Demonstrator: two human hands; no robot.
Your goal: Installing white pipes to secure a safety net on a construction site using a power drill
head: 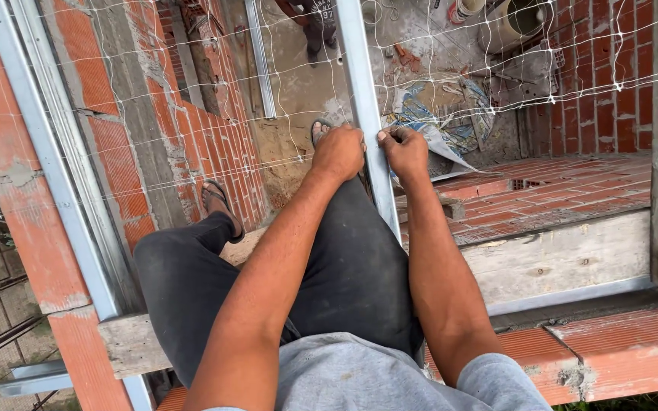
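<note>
We saw a brick wall [108, 114] on the left and a white net [496, 84] across the gap. A long metal rail [363, 91] stood upright in the middle, between the knees. The left hand [338, 152] had its grip closed around the rail. The right hand [404, 151] gripped it too, just beside.

Brick wall [192, 129] left of rail [363, 91], plank [557, 255] right.
</note>
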